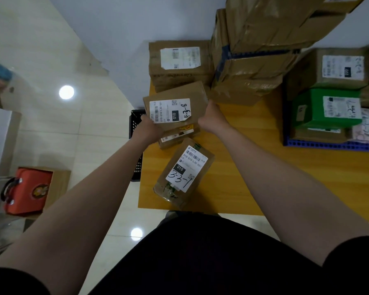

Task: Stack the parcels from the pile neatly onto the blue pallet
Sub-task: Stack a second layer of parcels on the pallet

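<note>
Parcel [175, 99], above the table's [243, 171] left edge with long axis crosswise, gripped at either end by left hand [150, 127] and right hand [210, 118], fingertips hidden; pallet [328, 145] lies rightward, nearer the right hand.

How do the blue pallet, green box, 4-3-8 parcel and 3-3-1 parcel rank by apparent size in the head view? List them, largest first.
1. blue pallet, though the frame cuts it off.
2-4. green box, 4-3-8 parcel, 3-3-1 parcel: they look alike; distances from the camera differ, so unranked.
</note>
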